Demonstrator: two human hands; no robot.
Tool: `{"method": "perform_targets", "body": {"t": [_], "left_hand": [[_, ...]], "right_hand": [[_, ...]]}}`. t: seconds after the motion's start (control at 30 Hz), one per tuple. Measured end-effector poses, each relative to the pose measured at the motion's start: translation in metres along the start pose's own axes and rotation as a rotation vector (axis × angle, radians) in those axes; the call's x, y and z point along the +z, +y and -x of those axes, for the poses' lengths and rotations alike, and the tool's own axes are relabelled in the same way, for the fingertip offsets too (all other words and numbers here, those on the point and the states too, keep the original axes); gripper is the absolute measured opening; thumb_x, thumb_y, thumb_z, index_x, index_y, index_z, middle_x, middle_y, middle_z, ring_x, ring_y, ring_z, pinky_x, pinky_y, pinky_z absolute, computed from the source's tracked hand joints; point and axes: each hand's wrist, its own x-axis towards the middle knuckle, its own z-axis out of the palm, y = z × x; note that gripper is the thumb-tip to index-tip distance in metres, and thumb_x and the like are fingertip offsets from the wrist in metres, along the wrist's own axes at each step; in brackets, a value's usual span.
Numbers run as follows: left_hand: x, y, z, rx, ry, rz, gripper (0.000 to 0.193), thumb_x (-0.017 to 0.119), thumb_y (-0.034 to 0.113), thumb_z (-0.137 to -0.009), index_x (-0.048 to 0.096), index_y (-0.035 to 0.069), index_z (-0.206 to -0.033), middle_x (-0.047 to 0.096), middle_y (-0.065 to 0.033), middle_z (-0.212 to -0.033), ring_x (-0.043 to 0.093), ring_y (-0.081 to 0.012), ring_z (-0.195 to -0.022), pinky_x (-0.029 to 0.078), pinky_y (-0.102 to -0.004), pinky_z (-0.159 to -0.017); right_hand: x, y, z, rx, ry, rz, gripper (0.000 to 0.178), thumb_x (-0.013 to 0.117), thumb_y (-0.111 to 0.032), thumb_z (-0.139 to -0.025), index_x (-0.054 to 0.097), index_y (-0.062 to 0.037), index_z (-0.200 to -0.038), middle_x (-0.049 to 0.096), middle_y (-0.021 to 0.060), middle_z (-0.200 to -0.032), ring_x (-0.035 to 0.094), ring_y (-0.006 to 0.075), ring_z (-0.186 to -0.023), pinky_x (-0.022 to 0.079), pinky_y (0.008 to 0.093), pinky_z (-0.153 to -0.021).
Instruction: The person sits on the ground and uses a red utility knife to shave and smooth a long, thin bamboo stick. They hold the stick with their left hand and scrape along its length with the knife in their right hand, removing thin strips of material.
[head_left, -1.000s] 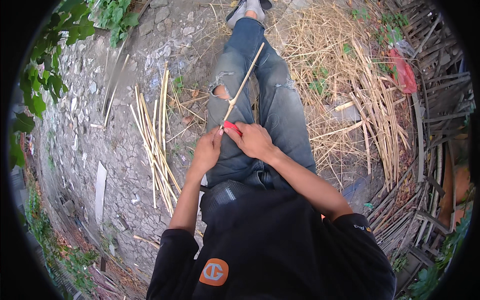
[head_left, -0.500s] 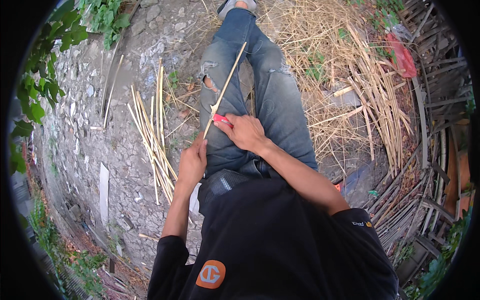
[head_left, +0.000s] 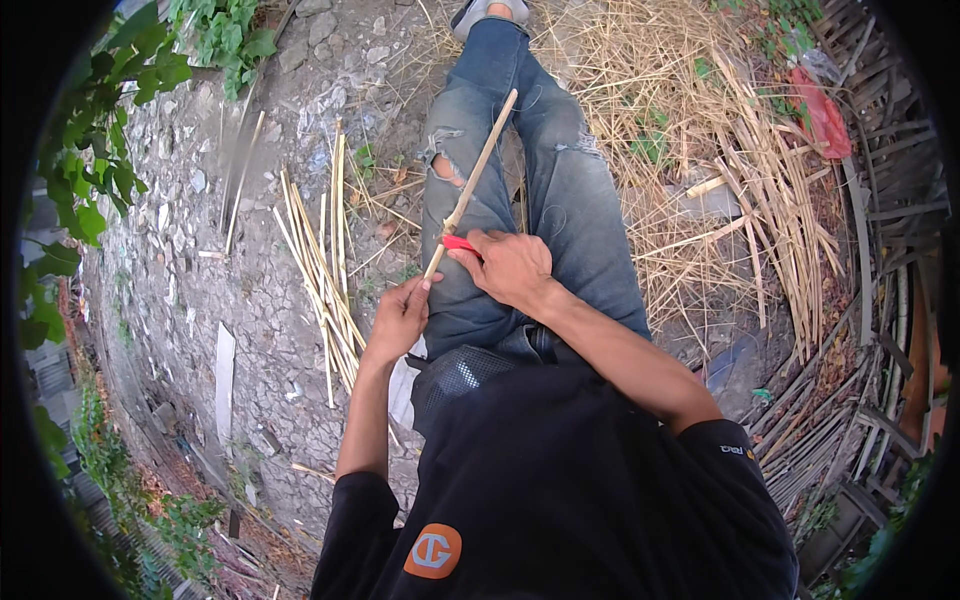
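Note:
A long, pale bamboo strip (head_left: 485, 160) slants across my thigh, its far tip between my knees. My left hand (head_left: 402, 318) pinches the strip's near end between thumb and fingers. Closed around a red-handled knife (head_left: 458, 243) is my right hand (head_left: 512, 268), just beyond the left one. The knife meets the strip near a rough, raised spot (head_left: 453, 218); its blade is too small to make out. My legs in torn jeans (head_left: 590, 230) stretch out under both hands.
Several split bamboo strips (head_left: 325, 270) lie on the cracked ground at left. To the right are a heap of shavings (head_left: 670, 250), more strips (head_left: 780, 220) and a red plastic bag (head_left: 822, 115). A flat pale slat (head_left: 225, 380) rests further left. Leafy branches (head_left: 80, 190) hang at the left edge.
The whole view has shifted slightly, moving the scene rightward. The strip now shows a broader face, and its splinter stands out less. Both hands keep their grips.

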Motion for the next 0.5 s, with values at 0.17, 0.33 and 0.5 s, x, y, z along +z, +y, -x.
{"method": "perform_targets", "body": {"t": [0.17, 0.33, 0.5], "left_hand": [[-0.003, 0.003, 0.0, 0.018, 0.021, -0.062, 0.033, 0.054, 0.025, -0.111, 0.071, 0.0, -0.125, 0.046, 0.0039, -0.06, 0.041, -0.0045, -0.053, 0.035, -0.0263, -0.051], [0.003, -0.002, -0.003, 0.098, 0.076, -0.193, 0.035, 0.055, 0.027, -0.11, 0.072, 0.0, -0.124, 0.046, 0.0032, -0.061, 0.042, -0.0054, -0.054, 0.036, -0.0269, -0.051], [-0.004, 0.003, -0.008, 0.1, 0.01, -0.183, 0.035, 0.054, 0.028, -0.111, 0.071, 0.002, -0.127, 0.044, 0.0059, -0.061, 0.041, -0.0041, -0.054, 0.034, -0.0256, -0.051]], "right_hand": [[-0.003, 0.014, 0.0, -0.092, -0.107, -0.073, 0.041, 0.07, -0.046, -0.094, 0.066, -0.0076, -0.083, 0.068, 0.0135, -0.069, 0.069, 0.0346, -0.063, 0.053, 0.0452, -0.057], [-0.011, 0.018, 0.001, -0.113, -0.016, -0.247, 0.031, 0.083, -0.036, -0.085, 0.069, -0.0086, -0.09, 0.068, 0.0089, -0.073, 0.069, 0.0316, -0.064, 0.054, 0.0413, -0.059], [-0.025, 0.022, -0.026, -0.277, 0.02, -0.241, 0.027, 0.085, -0.027, -0.081, 0.075, -0.0144, -0.103, 0.071, 0.0027, -0.095, 0.071, 0.0275, -0.075, 0.056, 0.0402, -0.065]]}}
